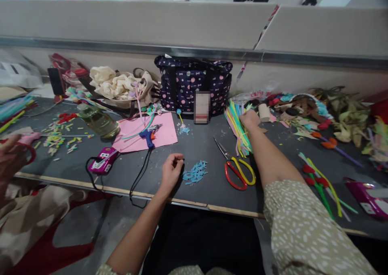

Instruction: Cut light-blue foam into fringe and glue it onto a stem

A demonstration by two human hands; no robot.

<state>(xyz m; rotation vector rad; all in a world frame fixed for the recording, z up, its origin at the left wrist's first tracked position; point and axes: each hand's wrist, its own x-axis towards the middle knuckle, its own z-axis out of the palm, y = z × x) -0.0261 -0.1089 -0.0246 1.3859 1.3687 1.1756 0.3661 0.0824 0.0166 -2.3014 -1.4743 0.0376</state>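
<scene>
Far left edge: a co-worker's hand (10,157) by a red loop. Lower left of centre: pink sheet (145,135) with a blue glue gun (148,136) on it, cord trailing to the table (200,145) edge. Centre: left hand (172,170) loosely curled, fingertips pinched on something too small to tell, just left of a heap of blue snippets (195,172). Right of that, 1 pair of scissors (238,170) (red and yellow handles). Centre right: right hand (250,118) resting on the pipe cleaners (238,127), fingers bent down over them.
</scene>
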